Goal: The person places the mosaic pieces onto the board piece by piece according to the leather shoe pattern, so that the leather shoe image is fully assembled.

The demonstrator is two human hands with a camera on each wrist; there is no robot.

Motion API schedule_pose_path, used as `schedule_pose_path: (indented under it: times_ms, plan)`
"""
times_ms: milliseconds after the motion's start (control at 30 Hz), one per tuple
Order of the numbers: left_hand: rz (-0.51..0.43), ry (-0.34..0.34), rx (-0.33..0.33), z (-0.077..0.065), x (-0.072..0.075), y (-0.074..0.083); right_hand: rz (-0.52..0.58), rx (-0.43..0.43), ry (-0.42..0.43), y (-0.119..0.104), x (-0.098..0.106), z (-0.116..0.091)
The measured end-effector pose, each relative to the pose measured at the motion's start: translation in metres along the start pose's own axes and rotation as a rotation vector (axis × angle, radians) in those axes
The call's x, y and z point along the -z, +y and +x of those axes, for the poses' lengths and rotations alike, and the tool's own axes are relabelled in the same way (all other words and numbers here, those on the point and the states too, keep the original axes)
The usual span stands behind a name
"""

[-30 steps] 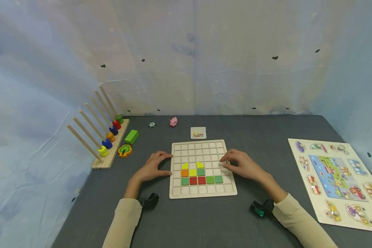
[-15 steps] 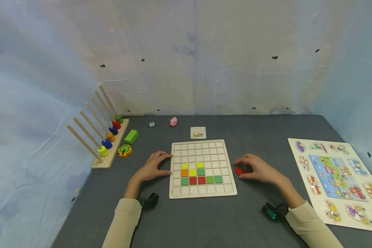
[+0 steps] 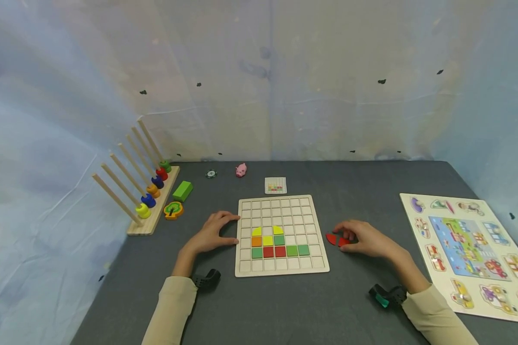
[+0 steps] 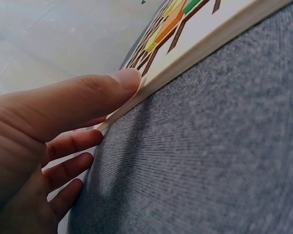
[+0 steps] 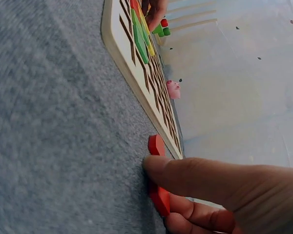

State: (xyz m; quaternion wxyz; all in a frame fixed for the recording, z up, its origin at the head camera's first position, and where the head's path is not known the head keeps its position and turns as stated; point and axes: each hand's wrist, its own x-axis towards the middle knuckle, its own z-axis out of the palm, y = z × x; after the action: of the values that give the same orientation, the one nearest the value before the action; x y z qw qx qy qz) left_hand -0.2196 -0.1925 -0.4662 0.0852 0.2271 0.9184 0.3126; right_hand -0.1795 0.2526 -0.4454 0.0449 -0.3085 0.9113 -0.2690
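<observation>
A wooden grid board (image 3: 282, 270) lies on the table with yellow, orange, green and red tiles set in its cells. My left hand (image 3: 211, 232) touches the board's left edge, the thumb (image 4: 107, 90) and a finger against its side. To the right of the board, two flat red pieces with curved edges lie close together. One red piece (image 3: 330, 238) is nearer the board. My right hand (image 3: 364, 238) pinches the other red piece (image 5: 160, 200) between thumb and bent fingers; its thumb and fingers hide part of this piece.
Behind the board lies a small pattern card (image 3: 275, 185). A pink pig (image 3: 241, 170) and a round token (image 3: 211, 173) stand farther back. At left are a peg rack (image 3: 153, 215), a green block (image 3: 182, 190) and a tree piece (image 3: 173, 210). A picture puzzle (image 3: 423, 249) lies at right.
My right hand has moved right, from over the board's right side to the red pieces beside it, and its fingers have bent in. My left hand stays at the board's edge.
</observation>
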Motion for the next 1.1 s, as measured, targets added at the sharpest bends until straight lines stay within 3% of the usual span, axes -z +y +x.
schedule_pose_path:
  times_ms: [233,500,900,1100]
  plan:
    - [0.004,0.000,0.004,0.000,0.000,0.000,0.015,0.001,-0.009,0.003,0.002,0.001]
    - [0.004,-0.001,0.009,0.000,0.000,0.000,0.038,0.086,0.054,-0.003,-0.005,0.015]
    - [0.008,-0.002,-0.002,0.001,-0.001,0.000,0.127,0.245,0.058,-0.032,-0.032,0.055]
    - [0.015,0.000,0.002,0.001,-0.001,0.001,0.163,0.282,0.062,-0.043,-0.050,0.067]
